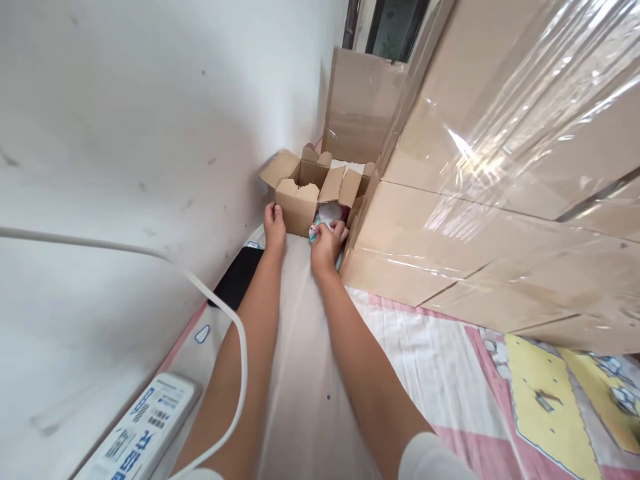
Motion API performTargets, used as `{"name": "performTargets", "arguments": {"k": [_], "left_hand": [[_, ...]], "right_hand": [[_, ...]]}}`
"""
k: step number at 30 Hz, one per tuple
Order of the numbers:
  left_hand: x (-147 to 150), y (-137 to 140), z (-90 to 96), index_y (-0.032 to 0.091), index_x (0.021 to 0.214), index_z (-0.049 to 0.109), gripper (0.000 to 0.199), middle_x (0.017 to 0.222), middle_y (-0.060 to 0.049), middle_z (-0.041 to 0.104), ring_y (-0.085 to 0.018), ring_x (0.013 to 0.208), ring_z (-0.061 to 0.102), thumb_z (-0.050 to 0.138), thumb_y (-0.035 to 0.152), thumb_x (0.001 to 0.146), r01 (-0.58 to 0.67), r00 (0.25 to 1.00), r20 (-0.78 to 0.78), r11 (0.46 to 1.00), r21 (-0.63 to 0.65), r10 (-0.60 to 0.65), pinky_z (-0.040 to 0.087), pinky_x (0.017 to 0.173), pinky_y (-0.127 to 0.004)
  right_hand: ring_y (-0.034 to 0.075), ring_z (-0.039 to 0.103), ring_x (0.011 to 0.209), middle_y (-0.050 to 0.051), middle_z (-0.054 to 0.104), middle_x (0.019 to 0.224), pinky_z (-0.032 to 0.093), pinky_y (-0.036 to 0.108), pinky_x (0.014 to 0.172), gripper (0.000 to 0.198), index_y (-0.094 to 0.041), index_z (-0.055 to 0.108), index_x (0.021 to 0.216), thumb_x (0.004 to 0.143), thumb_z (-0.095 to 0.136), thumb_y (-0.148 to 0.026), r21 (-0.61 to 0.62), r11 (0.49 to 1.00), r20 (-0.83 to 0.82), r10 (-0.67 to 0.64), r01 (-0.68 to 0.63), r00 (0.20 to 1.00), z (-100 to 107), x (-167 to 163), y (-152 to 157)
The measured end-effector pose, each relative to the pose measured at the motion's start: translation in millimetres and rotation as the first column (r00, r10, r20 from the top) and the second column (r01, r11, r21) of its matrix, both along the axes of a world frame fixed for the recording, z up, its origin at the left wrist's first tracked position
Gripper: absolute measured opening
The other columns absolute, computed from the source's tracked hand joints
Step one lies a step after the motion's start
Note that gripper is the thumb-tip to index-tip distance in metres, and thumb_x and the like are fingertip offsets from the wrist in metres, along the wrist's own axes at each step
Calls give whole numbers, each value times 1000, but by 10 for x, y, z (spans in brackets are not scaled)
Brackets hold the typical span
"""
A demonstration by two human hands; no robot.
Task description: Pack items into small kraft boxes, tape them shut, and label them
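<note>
At the far end of the covered surface stands a small open cardboard box (297, 210) with its flaps up. My left hand (275, 228) is at its near left corner, fingers curled against the side. Close on the right is a second small cardboard box (342, 184), its near side open. In that opening sits a colourful patterned item with a pale round top (330, 213); its kind cannot be made out. My right hand (329, 245) is closed on the patterned item's near edge. The fingers partly hide the item.
Large cardboard boxes wrapped in clear film (450, 220) rise on the right, a white wall (125, 133) on the left. A pale cable (240, 333) loops over my left forearm. A white printed box (145, 427) and a black flat object (237, 277) lie along the wall.
</note>
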State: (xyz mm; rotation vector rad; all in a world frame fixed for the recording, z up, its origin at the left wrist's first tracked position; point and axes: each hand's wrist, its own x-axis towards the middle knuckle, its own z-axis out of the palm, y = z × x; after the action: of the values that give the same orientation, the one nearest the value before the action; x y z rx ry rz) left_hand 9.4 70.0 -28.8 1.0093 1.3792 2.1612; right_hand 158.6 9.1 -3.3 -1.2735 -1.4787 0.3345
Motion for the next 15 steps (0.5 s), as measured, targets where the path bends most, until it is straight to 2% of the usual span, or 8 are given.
{"name": "performTargets", "arguments": {"k": [3,6,9,11,15], "left_hand": [[-29,-33,14,18,96,65,43,99,-7,68,-20,102,63,59,61,96,-34,999,-17,999,5,34,49,99,-32],[-53,-77,22,18,89,64,47,89,-4,64,-19,95,62,59,65,93,-73,997,-23,997,9,74,49,93,-30],[-58,-113,21,18,88,64,49,87,-3,63,-18,92,62,59,66,93,-115,993,-10,993,15,115,50,90,-29],[-55,-123,16,18,88,64,49,87,-3,63,-17,92,62,59,67,93,-134,991,1,991,19,134,50,89,-28],[-67,-113,-4,17,88,65,50,87,-4,64,-17,92,62,58,66,94,-157,987,21,987,23,156,51,89,-28]], "right_hand": [[25,48,113,10,49,107,48,47,105,18,-22,56,72,85,46,-14,13,999,-75,44,-43,996,10,-1,2],[24,50,110,10,51,104,48,44,104,19,-22,55,75,84,43,-12,17,998,-98,59,-57,993,23,7,4],[25,51,116,12,52,114,45,47,109,23,-21,59,95,86,41,-9,12,1000,-118,26,-25,993,26,2,-62],[26,49,125,15,50,125,42,49,112,31,-20,55,112,86,41,-8,0,1000,-126,4,-4,992,21,-21,-164],[31,46,136,21,46,133,43,49,111,37,-17,48,124,88,45,-11,-59,998,-111,-26,19,993,6,-82,-401]]}}
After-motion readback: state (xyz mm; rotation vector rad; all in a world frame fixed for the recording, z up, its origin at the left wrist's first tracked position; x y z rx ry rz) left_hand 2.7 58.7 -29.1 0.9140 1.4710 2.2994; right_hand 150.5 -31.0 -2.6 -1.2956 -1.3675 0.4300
